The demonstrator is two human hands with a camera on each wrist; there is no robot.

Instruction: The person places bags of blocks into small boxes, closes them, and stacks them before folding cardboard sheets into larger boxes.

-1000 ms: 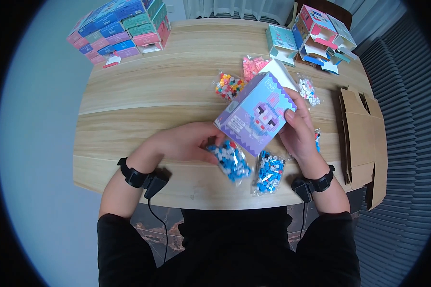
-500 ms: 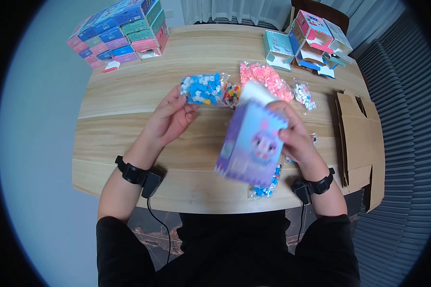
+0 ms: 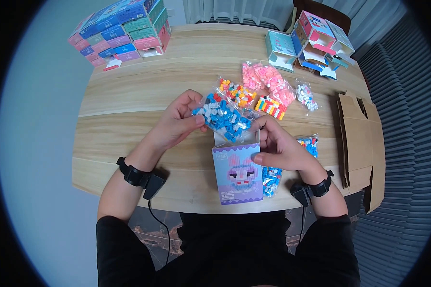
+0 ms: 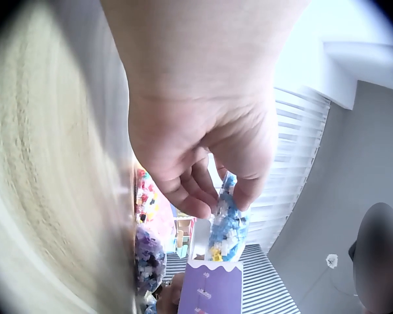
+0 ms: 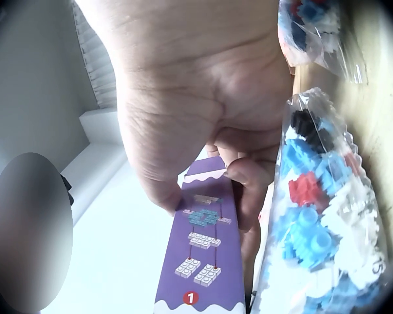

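My left hand (image 3: 181, 116) pinches a clear bag of blue and white building blocks (image 3: 223, 119) between thumb and fingers. The bag's lower end is right at the open top of a purple and blue cardboard box (image 3: 238, 174) with a pixel rabbit face on its front. My right hand (image 3: 283, 146) grips this box by its right side, thumb on the front and fingers behind. In the left wrist view the bag (image 4: 228, 229) hangs over the purple box side (image 4: 213, 288). The right wrist view has the printed box side (image 5: 205, 242) between thumb and fingers.
Bags of pink blocks (image 3: 269, 81), mixed-colour blocks (image 3: 242, 93) and white blocks (image 3: 305, 95) lie beyond the hands. Blue-block bags (image 3: 272, 181) lie by the box. Stacked boxes (image 3: 115, 36) stand back left, opened boxes (image 3: 316, 36) back right. Flattened cardboard (image 3: 364, 138) lies at the right edge.
The box has swung upright with its opening facing away from me. My left hand lifted the blue-block bag out to the left, then brought it back over the opening. A striped block bag is now uncovered.
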